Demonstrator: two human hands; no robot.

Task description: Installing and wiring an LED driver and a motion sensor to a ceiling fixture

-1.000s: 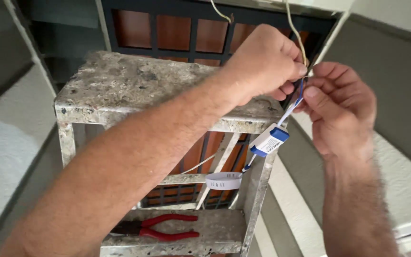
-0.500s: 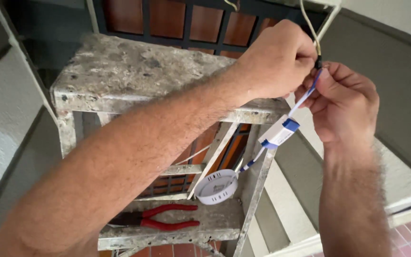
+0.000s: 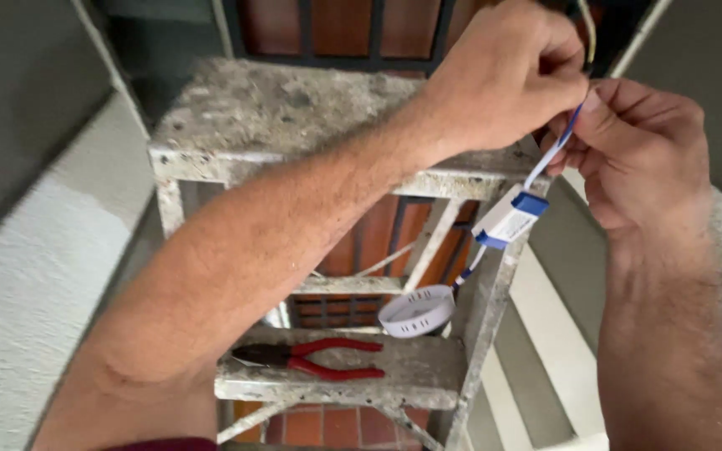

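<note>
A paint-spattered stepladder [image 3: 311, 117] fills the middle of the view, its top platform grey and crusted, with a lower step [image 3: 411, 372] below it and a dark metal gate with reddish panels [image 3: 344, 29] behind. A grey wall [image 3: 18, 100] runs down the left side above a rough white ledge [image 3: 27, 292]. The left hand [image 3: 503, 71] reaches across the ladder top from the lower left, fingers curled closed and pinching the upper end of a thin white and blue wire [image 3: 555, 146]; just beside it, the right hand [image 3: 641, 146] is also clenched on that same wire, thumb pressed against the fingers, the two hands touching at the fingertips. From that pinch the wire drops to a small white driver box with blue end caps [image 3: 507, 219], which hangs free in front of the ladder's right rail. A further lead runs down from the box to a round white recessed lamp [image 3: 417, 311], dangling tilted just above the lower step. On that step lie red-handled pliers [image 3: 315, 359], flat, handles pointing right, well apart from both hands.
</note>
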